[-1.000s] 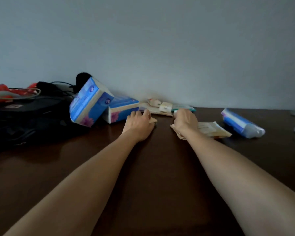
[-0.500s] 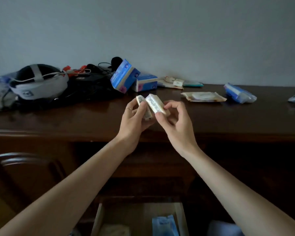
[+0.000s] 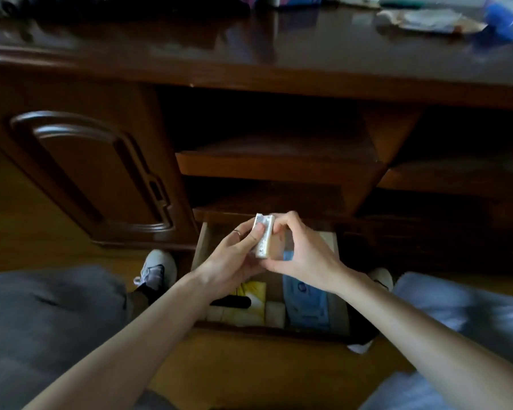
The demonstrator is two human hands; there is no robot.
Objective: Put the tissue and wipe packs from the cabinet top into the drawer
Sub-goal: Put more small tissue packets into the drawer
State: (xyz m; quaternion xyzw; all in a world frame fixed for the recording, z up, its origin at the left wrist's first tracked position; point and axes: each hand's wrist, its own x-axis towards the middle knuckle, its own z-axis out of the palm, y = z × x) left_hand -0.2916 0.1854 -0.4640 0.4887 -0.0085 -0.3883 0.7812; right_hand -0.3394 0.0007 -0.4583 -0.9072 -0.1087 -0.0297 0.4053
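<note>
Fingers [image 3: 251, 236] of the left hand [image 3: 234, 258] and right hand [image 3: 305, 255] pinch two small tissue packs [image 3: 263, 238] between them; below the fingers lies the open drawer [image 3: 197, 247]. A blue wipe pack [image 3: 305, 300] rests inside it.

**Both hands holding small packs above the open drawer**

The left hand [image 3: 234, 255] and right hand [image 3: 304, 253] are pinching two small white tissue packs [image 3: 264, 238] together, upright, over the open drawer [image 3: 197, 247]. Inside, a blue pack [image 3: 307, 303] is lying beside a yellow pack [image 3: 255, 292]. More packs [image 3: 427, 20] are lying on the cabinet top [image 3: 308, 54].
</note>
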